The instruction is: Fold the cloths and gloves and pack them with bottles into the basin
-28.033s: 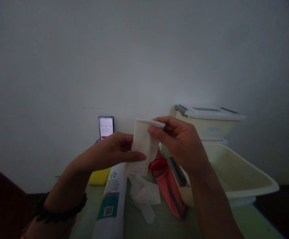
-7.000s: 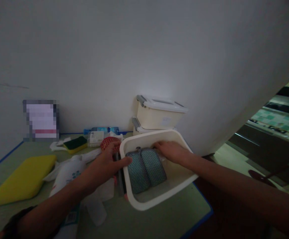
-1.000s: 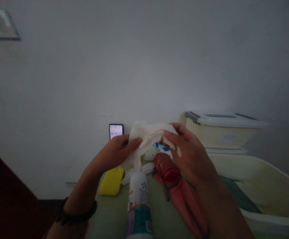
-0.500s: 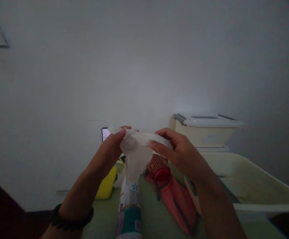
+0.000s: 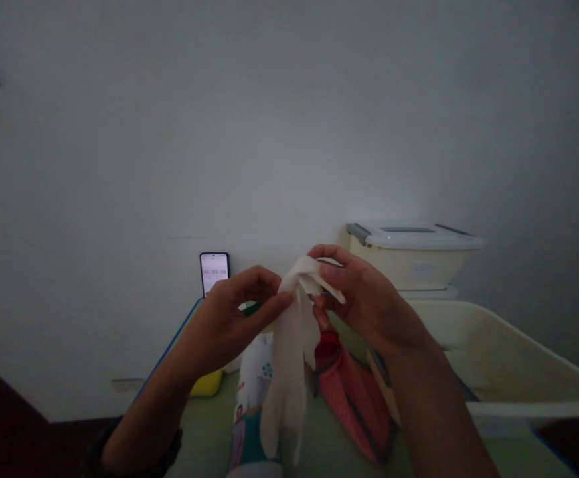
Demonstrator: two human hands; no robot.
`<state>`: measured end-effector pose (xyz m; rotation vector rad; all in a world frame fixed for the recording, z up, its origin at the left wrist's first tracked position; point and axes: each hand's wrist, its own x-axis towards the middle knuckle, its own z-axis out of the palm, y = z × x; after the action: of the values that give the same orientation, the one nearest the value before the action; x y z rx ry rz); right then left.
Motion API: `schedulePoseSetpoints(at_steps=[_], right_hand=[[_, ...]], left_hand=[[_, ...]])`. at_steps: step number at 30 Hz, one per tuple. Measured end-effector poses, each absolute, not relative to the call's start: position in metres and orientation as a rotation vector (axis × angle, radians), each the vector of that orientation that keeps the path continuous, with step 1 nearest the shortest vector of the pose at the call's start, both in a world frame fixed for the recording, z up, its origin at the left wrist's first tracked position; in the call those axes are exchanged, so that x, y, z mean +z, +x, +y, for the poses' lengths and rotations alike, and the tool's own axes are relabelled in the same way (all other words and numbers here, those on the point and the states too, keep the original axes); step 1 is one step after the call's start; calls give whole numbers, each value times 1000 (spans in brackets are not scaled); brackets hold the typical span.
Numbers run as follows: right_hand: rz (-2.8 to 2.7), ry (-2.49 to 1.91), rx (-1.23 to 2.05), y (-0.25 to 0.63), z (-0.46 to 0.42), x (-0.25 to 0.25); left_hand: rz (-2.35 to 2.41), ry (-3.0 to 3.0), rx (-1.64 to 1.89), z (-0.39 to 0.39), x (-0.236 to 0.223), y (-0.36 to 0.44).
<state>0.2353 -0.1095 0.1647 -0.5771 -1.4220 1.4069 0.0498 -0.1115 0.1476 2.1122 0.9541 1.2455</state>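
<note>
A white disposable glove (image 5: 289,358) hangs down in front of me, fingers pointing at the table. My right hand (image 5: 364,299) pinches its cuff at the top. My left hand (image 5: 230,318) is beside the cuff with thumb and fingers curled toward it, touching its edge. Below the glove stands a white bottle with a teal label (image 5: 252,405). A red mesh item (image 5: 354,398) lies just right of it on the green table (image 5: 204,431).
A phone (image 5: 214,271) leans on the wall behind my left hand. A yellow sponge (image 5: 204,384) lies at the left. A cream tub (image 5: 493,372) sits at the right, with lidded cream boxes (image 5: 413,255) stacked behind it against the wall.
The crumpled glove has been let out and now hangs straight down from my right hand. My left hand has shifted from gripping the bunch to the cuff's edge.
</note>
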Motion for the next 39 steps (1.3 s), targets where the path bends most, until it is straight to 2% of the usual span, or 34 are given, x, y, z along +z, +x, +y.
schedulePoseSetpoints(at_steps=[4,12,20,30,39], right_hand=[[-1421,-490,1346,234,-108,164],[-1731,-833,1011,230,-101,154],[-1737,-873,1059,222,-105,153],[-1758,-878,1129,213,-105,148],[-1842,-740,1229,229,-101,149]], left_hand=[[960,1999,1273,-108,147,48],[918,2036,1310,-108,147,44],[929,2237,1167,-107,148,46],[821,2494,1191,-111,147,42],[814,2398,1206,-103,149,35]])
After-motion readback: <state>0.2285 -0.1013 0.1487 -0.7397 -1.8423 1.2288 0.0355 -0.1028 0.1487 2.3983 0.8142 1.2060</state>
